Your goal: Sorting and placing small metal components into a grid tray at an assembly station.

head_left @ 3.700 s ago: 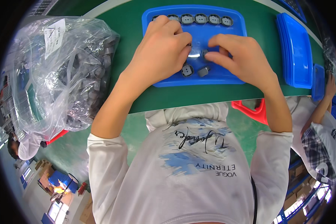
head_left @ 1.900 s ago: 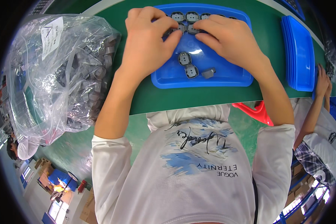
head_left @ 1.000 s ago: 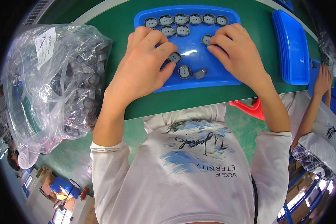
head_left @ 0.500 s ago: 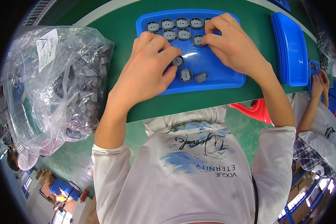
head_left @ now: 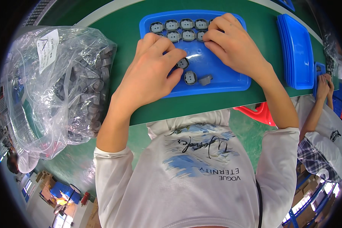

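Small grey rounded-square plastic parts, each with two holes, stand in two rows along the far side of a shallow blue tray (head_left: 231, 84). At the near end of the second row, my right hand (head_left: 237, 47) pinches a grey plastic part (head_left: 200, 36) beside its neighbours. My left hand (head_left: 150, 70) has thumb and forefinger closed on another grey plastic part (head_left: 182, 63), left of the tray's middle. Just nearer lie an upright-facing part (head_left: 190, 78) and one tipped on its side (head_left: 205, 79). My hands hide some of the rows.
A clear plastic bag (head_left: 60, 87) full of grey parts stands left of the tray on the green table (head_left: 152, 112). To the right is a stack of blue trays (head_left: 298, 53). Beyond it, another person's hands (head_left: 324, 85) work at a tray. A red stool (head_left: 260, 113) is below the edge.
My right hand has shifted slightly left with its part, which now sits closer in line with the second row. The tray has slid very slightly to the right; my left hand stays nearly still.
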`<state>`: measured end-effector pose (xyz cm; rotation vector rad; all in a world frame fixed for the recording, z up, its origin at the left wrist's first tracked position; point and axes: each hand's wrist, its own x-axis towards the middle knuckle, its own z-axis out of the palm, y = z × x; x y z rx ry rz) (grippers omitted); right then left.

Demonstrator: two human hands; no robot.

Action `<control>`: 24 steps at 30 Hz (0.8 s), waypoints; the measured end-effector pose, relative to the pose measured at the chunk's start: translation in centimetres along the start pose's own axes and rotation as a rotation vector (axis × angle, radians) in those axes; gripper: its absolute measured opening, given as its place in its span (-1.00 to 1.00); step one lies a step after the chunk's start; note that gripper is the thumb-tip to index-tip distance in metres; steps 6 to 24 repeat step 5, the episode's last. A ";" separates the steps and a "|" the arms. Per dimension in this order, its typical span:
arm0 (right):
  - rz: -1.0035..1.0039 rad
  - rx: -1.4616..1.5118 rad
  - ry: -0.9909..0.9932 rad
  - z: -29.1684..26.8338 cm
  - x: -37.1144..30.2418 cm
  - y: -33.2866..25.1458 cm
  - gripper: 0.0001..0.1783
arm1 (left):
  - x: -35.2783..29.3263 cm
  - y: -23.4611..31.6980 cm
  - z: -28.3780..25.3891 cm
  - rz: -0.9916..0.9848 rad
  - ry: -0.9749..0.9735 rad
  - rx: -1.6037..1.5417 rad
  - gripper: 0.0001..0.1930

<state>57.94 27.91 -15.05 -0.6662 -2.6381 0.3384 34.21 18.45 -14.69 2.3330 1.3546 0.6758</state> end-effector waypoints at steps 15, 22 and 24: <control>0.019 -0.002 0.004 0.2 0.1 0.4 -0.87 | -0.1 -0.1 0.1 0.004 0.003 0.003 -0.65; 0.019 -0.002 0.004 0.2 0.1 0.4 -0.87 | -0.1 -0.1 0.1 0.004 0.003 0.003 -0.65; 0.019 -0.002 0.004 0.2 0.1 0.4 -0.87 | -0.1 -0.1 0.1 0.004 0.003 0.003 -0.65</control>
